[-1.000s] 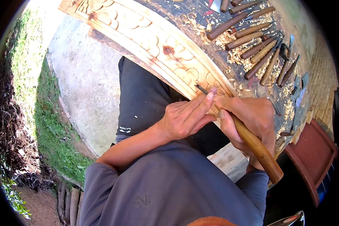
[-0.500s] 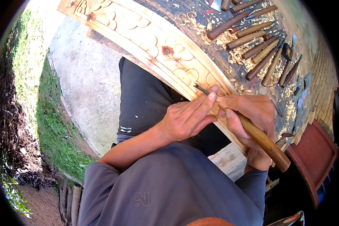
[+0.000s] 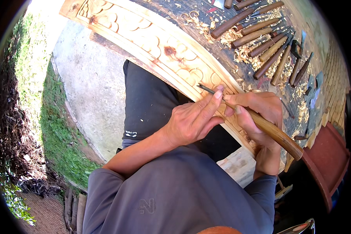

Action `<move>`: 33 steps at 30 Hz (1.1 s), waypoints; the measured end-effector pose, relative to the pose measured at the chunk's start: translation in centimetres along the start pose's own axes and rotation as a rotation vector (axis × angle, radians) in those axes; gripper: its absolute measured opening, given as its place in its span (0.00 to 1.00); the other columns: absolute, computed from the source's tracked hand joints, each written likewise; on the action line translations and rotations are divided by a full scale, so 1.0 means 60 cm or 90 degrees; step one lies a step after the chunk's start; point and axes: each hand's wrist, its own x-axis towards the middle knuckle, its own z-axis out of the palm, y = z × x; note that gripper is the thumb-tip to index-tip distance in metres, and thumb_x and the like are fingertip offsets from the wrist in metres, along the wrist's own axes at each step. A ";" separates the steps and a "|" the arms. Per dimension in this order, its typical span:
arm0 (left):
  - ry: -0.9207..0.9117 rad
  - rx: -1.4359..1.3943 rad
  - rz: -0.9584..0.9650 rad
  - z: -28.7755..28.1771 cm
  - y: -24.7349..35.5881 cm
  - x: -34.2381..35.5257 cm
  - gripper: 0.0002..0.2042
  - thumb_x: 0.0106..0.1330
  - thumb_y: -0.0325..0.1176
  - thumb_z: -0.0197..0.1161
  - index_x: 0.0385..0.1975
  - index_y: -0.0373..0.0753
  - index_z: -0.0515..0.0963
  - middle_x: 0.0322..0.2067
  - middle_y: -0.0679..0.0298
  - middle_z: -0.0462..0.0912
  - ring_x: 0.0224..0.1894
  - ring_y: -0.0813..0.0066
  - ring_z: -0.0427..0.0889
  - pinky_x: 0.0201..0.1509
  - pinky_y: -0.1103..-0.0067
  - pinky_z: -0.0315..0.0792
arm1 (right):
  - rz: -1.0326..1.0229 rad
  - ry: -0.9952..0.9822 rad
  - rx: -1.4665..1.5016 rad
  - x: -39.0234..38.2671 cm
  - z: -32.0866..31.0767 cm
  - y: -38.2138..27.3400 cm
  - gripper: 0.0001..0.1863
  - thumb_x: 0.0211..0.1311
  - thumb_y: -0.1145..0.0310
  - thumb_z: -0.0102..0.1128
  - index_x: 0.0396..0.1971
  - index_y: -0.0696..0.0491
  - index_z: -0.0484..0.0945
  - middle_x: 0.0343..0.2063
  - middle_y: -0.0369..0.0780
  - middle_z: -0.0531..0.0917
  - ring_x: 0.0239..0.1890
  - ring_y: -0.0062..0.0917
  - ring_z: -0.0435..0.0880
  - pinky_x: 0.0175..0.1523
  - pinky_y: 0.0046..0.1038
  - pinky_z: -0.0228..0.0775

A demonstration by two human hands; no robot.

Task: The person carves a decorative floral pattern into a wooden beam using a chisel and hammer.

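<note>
A carving gouge [image 3: 275, 132] with a thick brown wooden handle and a dark slim blade lies slantwise across the front of me. My right hand [image 3: 257, 111] is wrapped round it where handle and blade meet. At the blade, the fingers of my left hand [image 3: 195, 121] press against the metal, partly hiding it. The gouge's tip points to the far left, at the surface of a long pale wooden board [image 3: 144, 37]. Rounded, scalloped outlines are cut into this board, and a dark knot [image 3: 170, 51] shows in it.
Several wooden-handled carving tools [image 3: 269, 52] lie side by side on the dark worktable [image 3: 222, 50] beyond the board, among curled wood shavings [image 3: 193, 17]. A reddish-brown panel [image 3: 327, 156] stands at the right. Grass [image 3: 58, 128] and pale paving [image 3: 91, 85] spread out left.
The gouge's handle end has swung away from me, and its tip has shifted slightly left. Both hands keep their hold. The whole view has shifted a little.
</note>
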 end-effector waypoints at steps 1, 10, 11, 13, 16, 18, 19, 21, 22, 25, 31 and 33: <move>0.003 0.005 0.008 0.000 -0.001 0.002 0.43 0.66 0.35 0.86 0.77 0.21 0.71 0.65 0.38 0.89 0.54 0.53 0.97 0.49 0.72 0.91 | -0.003 0.001 -0.005 0.001 0.000 -0.002 0.11 0.67 0.74 0.65 0.43 0.62 0.91 0.27 0.44 0.93 0.30 0.34 0.97 0.40 0.32 0.88; 0.013 0.001 0.016 0.004 -0.001 0.001 0.44 0.66 0.35 0.86 0.77 0.20 0.70 0.64 0.36 0.89 0.41 0.60 0.97 0.39 0.76 0.87 | -0.033 0.048 0.025 -0.005 0.014 0.012 0.09 0.67 0.74 0.71 0.45 0.57 0.92 0.26 0.43 0.89 0.26 0.36 0.90 0.34 0.35 0.80; 0.012 0.001 0.014 0.004 0.000 0.001 0.44 0.66 0.35 0.86 0.77 0.20 0.70 0.64 0.36 0.89 0.39 0.61 0.97 0.38 0.76 0.87 | -0.041 0.067 0.050 -0.006 0.017 0.017 0.09 0.66 0.73 0.74 0.46 0.54 0.92 0.26 0.43 0.88 0.24 0.38 0.87 0.32 0.36 0.77; 0.014 -0.001 0.017 0.006 -0.003 0.003 0.44 0.66 0.36 0.87 0.77 0.20 0.71 0.64 0.36 0.89 0.36 0.64 0.96 0.36 0.77 0.86 | -0.053 0.068 0.036 -0.005 0.017 0.020 0.10 0.67 0.73 0.74 0.46 0.54 0.92 0.27 0.43 0.88 0.24 0.38 0.88 0.32 0.36 0.78; 0.020 -0.007 0.010 0.006 -0.004 0.002 0.44 0.65 0.36 0.87 0.76 0.20 0.71 0.64 0.36 0.89 0.35 0.65 0.95 0.35 0.77 0.86 | -0.044 0.031 -0.005 -0.002 0.012 0.016 0.10 0.67 0.75 0.68 0.46 0.59 0.91 0.27 0.43 0.91 0.27 0.34 0.93 0.37 0.32 0.84; 0.010 -0.007 -0.001 0.002 -0.002 0.001 0.44 0.65 0.36 0.87 0.76 0.20 0.71 0.64 0.37 0.89 0.36 0.64 0.96 0.35 0.77 0.86 | -0.044 0.012 -0.011 -0.001 0.012 0.016 0.11 0.68 0.76 0.65 0.46 0.61 0.91 0.28 0.43 0.93 0.30 0.32 0.96 0.39 0.30 0.88; 0.001 -0.002 -0.007 -0.001 0.001 -0.001 0.44 0.65 0.37 0.87 0.76 0.21 0.71 0.64 0.37 0.89 0.38 0.63 0.96 0.36 0.76 0.87 | -0.055 0.009 -0.002 -0.003 0.012 0.024 0.11 0.69 0.76 0.64 0.47 0.61 0.91 0.29 0.44 0.93 0.30 0.32 0.96 0.40 0.30 0.88; -0.008 0.013 -0.006 -0.005 0.000 -0.003 0.44 0.65 0.37 0.87 0.76 0.21 0.72 0.64 0.38 0.89 0.41 0.61 0.97 0.39 0.76 0.87 | -0.057 0.043 0.075 -0.013 0.026 0.048 0.12 0.70 0.76 0.65 0.48 0.60 0.92 0.30 0.44 0.94 0.30 0.31 0.95 0.39 0.30 0.87; -0.009 0.021 0.005 -0.003 -0.001 -0.002 0.44 0.65 0.37 0.87 0.76 0.21 0.72 0.64 0.38 0.89 0.43 0.60 0.97 0.40 0.76 0.88 | -0.047 0.082 0.139 -0.025 0.042 0.067 0.12 0.70 0.75 0.66 0.49 0.59 0.92 0.31 0.44 0.94 0.29 0.31 0.94 0.39 0.31 0.85; -0.006 0.012 -0.004 0.000 0.005 -0.003 0.42 0.67 0.36 0.85 0.77 0.24 0.73 0.66 0.39 0.87 0.50 0.56 0.97 0.46 0.73 0.90 | -0.009 0.107 0.168 -0.033 0.042 0.065 0.14 0.74 0.74 0.65 0.53 0.61 0.92 0.36 0.46 0.95 0.33 0.29 0.94 0.42 0.31 0.86; -0.028 0.030 0.051 -0.020 0.000 -0.007 0.43 0.66 0.34 0.85 0.78 0.26 0.71 0.64 0.41 0.89 0.46 0.59 0.97 0.43 0.74 0.89 | 0.073 0.242 0.324 -0.051 0.060 0.052 0.32 0.89 0.50 0.53 0.63 0.67 0.87 0.45 0.52 0.94 0.43 0.33 0.95 0.52 0.34 0.88; -0.035 0.035 0.054 -0.024 0.000 -0.015 0.43 0.65 0.34 0.86 0.78 0.25 0.71 0.62 0.42 0.91 0.44 0.61 0.97 0.41 0.76 0.88 | 0.047 0.189 0.166 -0.064 0.058 0.023 0.32 0.88 0.50 0.53 0.64 0.66 0.87 0.43 0.51 0.95 0.43 0.34 0.96 0.53 0.34 0.88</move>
